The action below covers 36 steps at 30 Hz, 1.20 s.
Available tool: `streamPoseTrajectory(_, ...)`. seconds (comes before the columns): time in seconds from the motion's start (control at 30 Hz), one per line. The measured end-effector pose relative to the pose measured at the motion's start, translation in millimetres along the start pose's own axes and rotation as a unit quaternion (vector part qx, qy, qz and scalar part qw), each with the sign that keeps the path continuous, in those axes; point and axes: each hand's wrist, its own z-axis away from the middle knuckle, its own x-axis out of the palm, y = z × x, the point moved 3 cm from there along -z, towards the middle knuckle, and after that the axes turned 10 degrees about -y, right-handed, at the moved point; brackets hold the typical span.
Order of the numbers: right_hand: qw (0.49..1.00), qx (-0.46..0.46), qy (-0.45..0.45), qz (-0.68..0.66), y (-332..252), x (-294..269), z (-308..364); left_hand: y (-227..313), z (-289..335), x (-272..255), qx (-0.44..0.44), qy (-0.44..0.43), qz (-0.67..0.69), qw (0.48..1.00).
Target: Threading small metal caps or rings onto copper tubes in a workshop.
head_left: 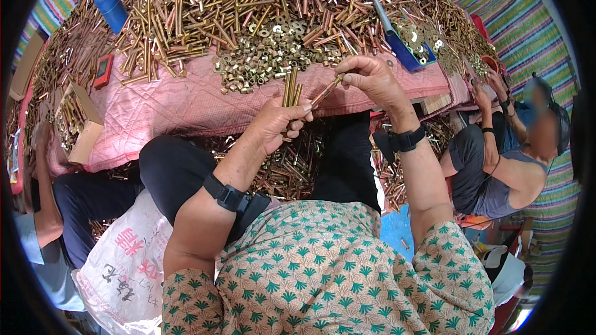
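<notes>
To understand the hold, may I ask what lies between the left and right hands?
In the head view, a slim coppery rod spans from the left hand to the right hand.

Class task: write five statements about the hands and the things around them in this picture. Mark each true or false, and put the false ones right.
1. The left hand holds several brass-coloured rods, while the right hand pinches at the end of a slim rod. True.
2. Both of these hands wear gloves. False: both are bare.
3. An open cardboard box sits to the left of the short metal fittings. True.
4. That box is empty. False: it holds metal rods.
5. A blue tray with washers in it lies to the right of the fittings. True.
</notes>
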Motion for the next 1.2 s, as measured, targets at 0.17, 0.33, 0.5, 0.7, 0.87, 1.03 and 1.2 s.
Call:
streamPoseTrajectory(0.17, 0.999, 0.023, -0.008, 0.037, 4.7, -5.1, 0.1, -0.7, 1.3, 3.2, 0.015, 0.012, -0.025, 0.999)
streamPoseTrajectory(0.33, 0.999, 0.031, 0.013, 0.007, 9.3, -0.6, -3.2, -1.3, 0.4, -0.4, 0.026, 0.016, -0.030, 0.999)
streamPoseTrajectory(0.5, 0.993, 0.078, 0.034, -0.081, 21.3, 0.3, -0.8, -3.5, -0.1, -2.5, 0.034, 0.029, -0.030, 0.999)
streamPoseTrajectory(0.7, 0.998, 0.031, -0.007, -0.060, 9.8, 0.7, 0.2, -9.1, -0.5, -1.2, 0.013, -0.039, 0.030, 0.999)
streamPoseTrajectory(0.87, 0.995, 0.043, -0.010, -0.090, 20.1, -2.7, 2.1, -13.0, -0.9, 2.4, 0.027, -0.030, 0.024, 0.999)
streamPoseTrajectory(1.03, 0.995, 0.024, 0.034, -0.087, 17.0, 5.9, -5.5, -9.2, -1.3, 3.4, 0.065, -0.004, -0.010, 0.998)
streamPoseTrajectory(1.2, 0.994, 0.020, 0.040, -0.100, 23.1, 7.9, -14.4, -5.1, -2.9, 1.3, 0.076, 0.030, -0.010, 0.997)
